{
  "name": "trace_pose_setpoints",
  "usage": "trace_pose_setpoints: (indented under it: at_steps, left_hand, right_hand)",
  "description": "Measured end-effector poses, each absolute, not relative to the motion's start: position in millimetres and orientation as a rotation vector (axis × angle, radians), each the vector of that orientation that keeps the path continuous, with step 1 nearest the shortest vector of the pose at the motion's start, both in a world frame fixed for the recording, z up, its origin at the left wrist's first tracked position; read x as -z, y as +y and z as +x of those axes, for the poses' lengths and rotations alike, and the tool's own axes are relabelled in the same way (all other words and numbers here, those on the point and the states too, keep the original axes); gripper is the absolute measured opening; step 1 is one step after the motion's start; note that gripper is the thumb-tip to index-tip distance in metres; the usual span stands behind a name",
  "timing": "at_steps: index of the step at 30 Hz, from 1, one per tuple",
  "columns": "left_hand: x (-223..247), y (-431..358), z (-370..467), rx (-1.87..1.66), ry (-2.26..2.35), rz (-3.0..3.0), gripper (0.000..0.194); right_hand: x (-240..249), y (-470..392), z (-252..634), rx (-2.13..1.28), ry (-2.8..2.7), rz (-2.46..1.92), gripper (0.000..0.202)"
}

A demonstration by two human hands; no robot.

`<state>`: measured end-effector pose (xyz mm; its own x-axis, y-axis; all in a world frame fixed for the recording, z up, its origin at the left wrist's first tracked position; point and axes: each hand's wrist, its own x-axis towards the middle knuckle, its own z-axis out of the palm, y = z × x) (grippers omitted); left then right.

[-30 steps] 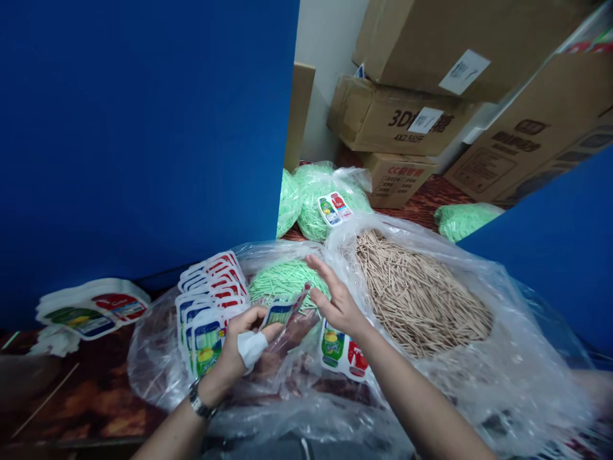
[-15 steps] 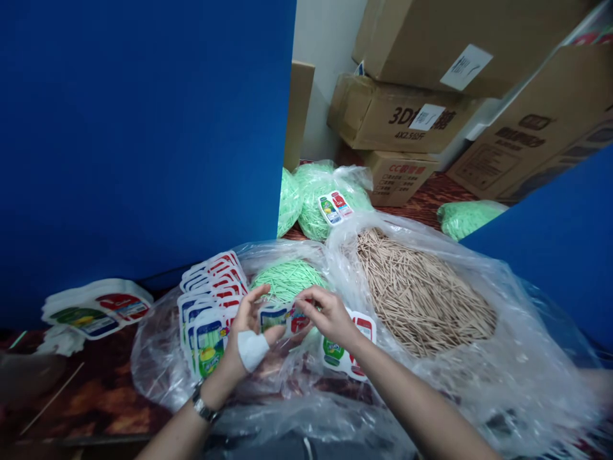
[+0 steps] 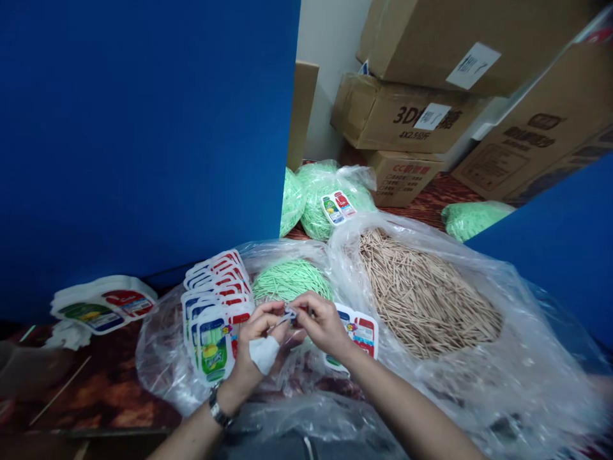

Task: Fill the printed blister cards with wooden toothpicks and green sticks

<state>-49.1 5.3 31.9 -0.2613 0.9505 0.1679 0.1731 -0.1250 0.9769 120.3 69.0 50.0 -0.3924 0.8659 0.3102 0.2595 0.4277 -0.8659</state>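
Note:
My left hand (image 3: 261,338) has a white patch near the thumb and a watch on the wrist. Its fingers are closed, meeting those of my right hand (image 3: 322,324), which is pinched. Between the fingertips shows a small whitish, shiny piece (image 3: 289,312), too small to name. Just beyond lies a heap of thin green sticks (image 3: 290,280) on clear plastic. Left of my hands, printed bottle-shaped cards (image 3: 213,348) are fanned out in overlapping rows. Partly behind my right wrist is another card (image 3: 361,329) with red and blue print.
A clear plastic bag (image 3: 517,306) holds many thin brown sticks (image 3: 426,294) at the right. A stack of cards (image 3: 108,303) sits far left. Behind are bagged green sticks (image 3: 316,207) and cardboard boxes (image 3: 412,112). Blue panels (image 3: 143,128) stand on both sides.
My left hand has closed from an open pose and come up to the right hand. The fingertips of both now meet around the small piece. The view has shifted slightly.

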Motion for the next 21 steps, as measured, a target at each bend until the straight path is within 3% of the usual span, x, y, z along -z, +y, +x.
trace_pose_setpoints:
  at_steps: [15,19,21]
  left_hand:
    - [-32.0,0.7,-64.3,-1.542,1.557,1.434,0.007]
    - [-28.7,-10.3,-65.7,-1.393,1.499,1.518,0.055]
    - [-28.8,-16.9,-65.0,-1.317,1.476,1.586,0.041]
  right_hand:
    - [-60.6,66.1,127.0,-0.89,-1.917,-0.895,0.009]
    - [-59.1,58.8,128.5,-0.878,-1.984,-0.791,0.007]
    - [-56.8,51.0,127.0,-0.877,-2.009,-0.747,0.008]
